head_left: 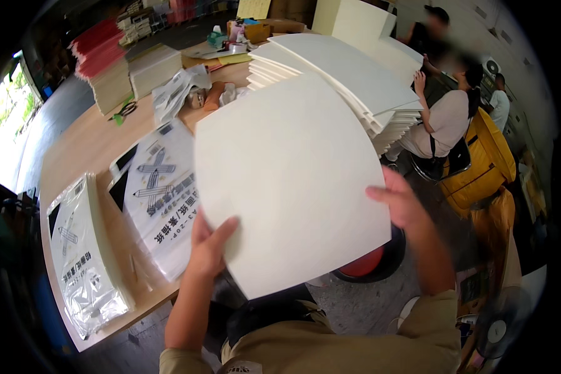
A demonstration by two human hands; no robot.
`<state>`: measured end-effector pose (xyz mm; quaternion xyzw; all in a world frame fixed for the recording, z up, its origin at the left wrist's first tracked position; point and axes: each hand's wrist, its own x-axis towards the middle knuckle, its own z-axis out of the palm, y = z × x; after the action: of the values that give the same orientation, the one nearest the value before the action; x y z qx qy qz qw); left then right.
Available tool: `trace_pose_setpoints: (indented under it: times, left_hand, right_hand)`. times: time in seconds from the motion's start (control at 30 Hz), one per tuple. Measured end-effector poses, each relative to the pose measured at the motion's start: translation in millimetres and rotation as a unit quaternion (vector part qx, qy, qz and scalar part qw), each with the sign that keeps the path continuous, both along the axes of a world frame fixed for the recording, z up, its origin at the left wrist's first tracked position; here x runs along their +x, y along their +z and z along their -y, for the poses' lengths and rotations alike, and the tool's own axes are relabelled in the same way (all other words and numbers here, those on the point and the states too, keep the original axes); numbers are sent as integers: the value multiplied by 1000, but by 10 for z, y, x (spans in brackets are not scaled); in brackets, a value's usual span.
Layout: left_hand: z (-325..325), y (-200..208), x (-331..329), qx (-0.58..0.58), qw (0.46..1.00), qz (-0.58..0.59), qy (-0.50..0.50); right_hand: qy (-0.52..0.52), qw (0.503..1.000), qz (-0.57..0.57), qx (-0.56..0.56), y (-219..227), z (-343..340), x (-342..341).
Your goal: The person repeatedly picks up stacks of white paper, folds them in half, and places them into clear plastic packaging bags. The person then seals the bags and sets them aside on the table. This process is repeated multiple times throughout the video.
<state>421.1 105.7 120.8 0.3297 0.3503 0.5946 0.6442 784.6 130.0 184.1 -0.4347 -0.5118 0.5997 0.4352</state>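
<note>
A large white sheaf of drawing paper (pixel 293 187) is held up in front of me, tilted, over the table's near edge. My left hand (pixel 212 243) grips its lower left edge, the thumb lying on top. At the right edge my right hand (pixel 396 198) pinches it, thumb on the face and fingers behind. How many sheets it has, I cannot tell. Just left of it lies a printed clear plastic sleeve (pixel 162 199) with a pencil drawing on it. Behind it rises a tall stack of white paper (pixel 355 75) in staggered layers.
Filled paper packs (pixel 84 262) lie at the table's left edge. Green-handled scissors (pixel 124 112), crumpled plastic (pixel 177 90) and a tape roll (pixel 237 47) sit farther back. Red-topped paper stacks (pixel 100 62) stand far left. A seated person (pixel 449 118) works at right, near a yellow bag (pixel 480 162).
</note>
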Motion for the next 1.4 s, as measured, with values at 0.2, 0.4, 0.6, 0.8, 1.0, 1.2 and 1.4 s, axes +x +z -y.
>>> trace_pose_setpoints:
  times: [0.2, 0.4, 0.6, 0.8, 1.0, 1.2, 1.4]
  left_hand:
    - [1109, -495, -804, -24, 994, -25, 105]
    - [1358, -1163, -908, -242, 961, -13, 133]
    - [1438, -1495, -570, -119, 980, -21, 159]
    - [1328, -953, -348, -53, 946, 311, 75]
    - [1014, -996, -396, 25, 981, 189, -30]
    - [618, -883, -51, 56, 998, -9, 13]
    - [577, -667, 243, 139, 978, -119, 103]
  right_hand:
    - [119, 991, -42, -45, -715, 308, -911]
    - [184, 934, 11, -305, -1575, 103, -1272]
    - [181, 964, 146, -124, -1338, 151, -1529]
    - [156, 946, 231, 168, -1210, 388, -1567]
    - [147, 971, 152, 114, -1219, 456, -1358]
    - [197, 980, -4, -15, -1060, 440, -1323]
    - [179, 968, 137, 109, -747, 472, -1467]
